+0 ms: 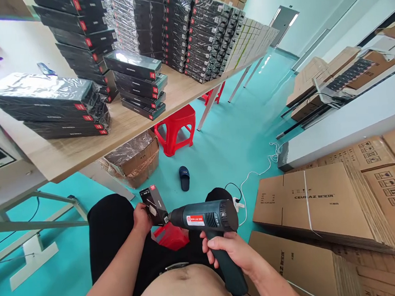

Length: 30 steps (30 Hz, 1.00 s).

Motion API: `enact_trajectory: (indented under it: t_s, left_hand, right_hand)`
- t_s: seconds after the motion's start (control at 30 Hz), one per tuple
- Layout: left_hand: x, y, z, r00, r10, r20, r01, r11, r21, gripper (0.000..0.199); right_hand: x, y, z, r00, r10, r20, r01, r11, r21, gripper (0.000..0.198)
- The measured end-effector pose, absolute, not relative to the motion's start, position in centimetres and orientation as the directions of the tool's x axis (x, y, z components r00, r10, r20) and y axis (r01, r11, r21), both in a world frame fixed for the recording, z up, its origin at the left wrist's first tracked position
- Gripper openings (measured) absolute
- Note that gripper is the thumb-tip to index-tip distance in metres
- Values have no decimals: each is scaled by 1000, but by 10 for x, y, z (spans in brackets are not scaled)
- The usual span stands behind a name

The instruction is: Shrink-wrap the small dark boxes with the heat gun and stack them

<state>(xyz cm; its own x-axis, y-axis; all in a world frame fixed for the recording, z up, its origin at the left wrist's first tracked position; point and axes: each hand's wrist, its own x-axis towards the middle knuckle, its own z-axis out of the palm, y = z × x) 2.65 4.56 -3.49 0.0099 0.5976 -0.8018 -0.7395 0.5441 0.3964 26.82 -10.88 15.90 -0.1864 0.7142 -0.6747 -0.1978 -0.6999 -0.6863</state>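
My left hand (142,218) grips a small black product box (153,205) with a red corner label, holding it tilted above my lap. Wrapped round the handle of a dark heat gun (201,215) is my right hand (225,249). The gun's nozzle points left, at the lower right edge of the box; I cannot tell whether they touch. Up on the wooden table (119,134), a short stack of similar black boxes (140,82) stands near the edge. To its left lies a pile of black boxes (47,103) in shiny film.
Tall stacks of wrapped boxes (207,35) line the table. Below are a red stool (178,127), an open carton (139,158) and a slipper (184,178). Large cartons (317,198) stand close on my right. A white cable (252,173) crosses the floor.
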Motion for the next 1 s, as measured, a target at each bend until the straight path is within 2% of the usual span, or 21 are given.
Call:
enact_trajectory:
  t_s: [0.1,0.2,0.3,0.37,0.5,0.6,0.73,1.0]
  left_hand:
    - [23,43,-25,34,665,-746,-726,530,439,21]
    - [19,40,-12,239,697,-677,-703,605,374,38]
    - [15,36,-3,491,657,-572,-666,707,239,63]
    - [14,35,1,609,627,-486,-630,754,184,73]
    - [15,33,3,684,617,-388,-610,776,159,66]
    - [16,32,3,688,618,-380,-612,776,154,59]
    - [17,31,3,697,567,-438,-570,810,141,55]
    - [21,31,11,691,518,-503,-539,834,118,54]
  right_hand:
    - [278,-110,156,-284,698,-657,-166,-711,-684,33]
    - [291,-105,149,-238,722,-650,-199,-691,-695,32]
    - [301,-94,137,-101,758,-644,-348,-634,-691,30]
    - [304,-87,128,-49,739,-672,-505,-599,-621,28]
    - [304,-78,115,-72,704,-707,-710,-534,-459,27]
    - [299,-74,110,-70,718,-692,-746,-499,-442,25]
    - [292,-70,111,-93,725,-682,-772,-485,-411,25]
    - [287,-63,119,-124,734,-668,-776,-491,-395,25]
